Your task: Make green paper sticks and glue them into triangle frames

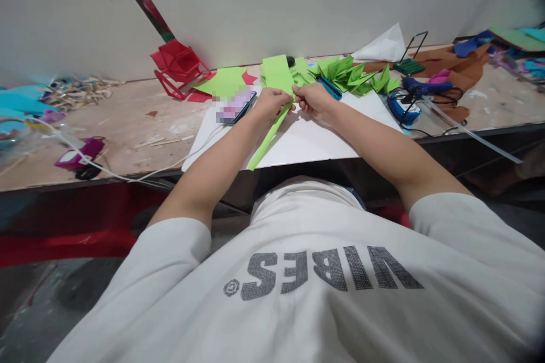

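Observation:
A long, narrow strip of light green paper (pixel 269 140) slants down toward the table's front edge, over a white board (pixel 317 139). My left hand (pixel 275 102) pinches its upper part with fingers and thumb closed. Close beside it, my right hand (pixel 314 101) is also closed, its thumb and fingertips on the strip's upper end. Just beyond my hands lie green paper sheets (pixel 276 70). Folded green paper pieces (pixel 357 75) with pointed tips are heaped to the right, next to a blue tool (pixel 329 88) whose kind I cannot make out. A phone (pixel 235 108) rests left of my left hand.
A red folded-paper model (pixel 179 65) stands at the back left. Wooden sticks (pixel 80 93) and a purple device with a cable (pixel 80 154) lie farther left. On the right are a blue device (pixel 403 109), a clear tube (pixel 477 133), brown paper (pixel 451 71) and a small green stand (pixel 409 65).

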### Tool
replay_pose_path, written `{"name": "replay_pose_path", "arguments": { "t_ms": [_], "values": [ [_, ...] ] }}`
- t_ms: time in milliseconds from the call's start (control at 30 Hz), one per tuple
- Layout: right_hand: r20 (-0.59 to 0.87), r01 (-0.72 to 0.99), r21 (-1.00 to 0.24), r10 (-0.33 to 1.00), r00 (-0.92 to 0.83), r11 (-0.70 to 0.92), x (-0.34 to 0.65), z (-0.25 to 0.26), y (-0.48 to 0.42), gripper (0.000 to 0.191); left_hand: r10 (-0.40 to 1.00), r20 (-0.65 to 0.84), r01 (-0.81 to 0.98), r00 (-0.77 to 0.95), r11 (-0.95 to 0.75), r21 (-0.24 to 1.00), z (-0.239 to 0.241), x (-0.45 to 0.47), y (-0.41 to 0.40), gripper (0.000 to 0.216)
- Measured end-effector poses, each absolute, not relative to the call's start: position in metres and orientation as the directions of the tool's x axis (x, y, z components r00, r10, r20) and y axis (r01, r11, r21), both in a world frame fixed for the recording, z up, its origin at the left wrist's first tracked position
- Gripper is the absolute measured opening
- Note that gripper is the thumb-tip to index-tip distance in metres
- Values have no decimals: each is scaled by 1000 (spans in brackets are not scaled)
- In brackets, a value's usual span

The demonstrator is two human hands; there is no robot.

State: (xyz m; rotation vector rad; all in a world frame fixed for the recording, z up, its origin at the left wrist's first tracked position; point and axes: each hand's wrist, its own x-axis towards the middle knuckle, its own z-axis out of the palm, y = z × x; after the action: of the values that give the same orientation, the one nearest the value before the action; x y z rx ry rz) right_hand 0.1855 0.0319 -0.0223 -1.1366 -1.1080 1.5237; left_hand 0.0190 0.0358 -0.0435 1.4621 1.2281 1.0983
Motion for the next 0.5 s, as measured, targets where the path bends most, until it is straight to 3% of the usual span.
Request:
{"name": "replay_pose_path", "arguments": {
  "t_ms": [267, 500],
  "values": [
    [-148, -151, -972, 969, -195, -179, 188, -29, 40, 48, 986, 108, 130, 123, -124, 984, -47, 21, 38, 12],
    [-146, -212, -962, 979, -141, -174, 194, -31, 56, 41, 991, 115, 213, 61, -126, 969, -45, 25, 38, 20]
  ]
}}
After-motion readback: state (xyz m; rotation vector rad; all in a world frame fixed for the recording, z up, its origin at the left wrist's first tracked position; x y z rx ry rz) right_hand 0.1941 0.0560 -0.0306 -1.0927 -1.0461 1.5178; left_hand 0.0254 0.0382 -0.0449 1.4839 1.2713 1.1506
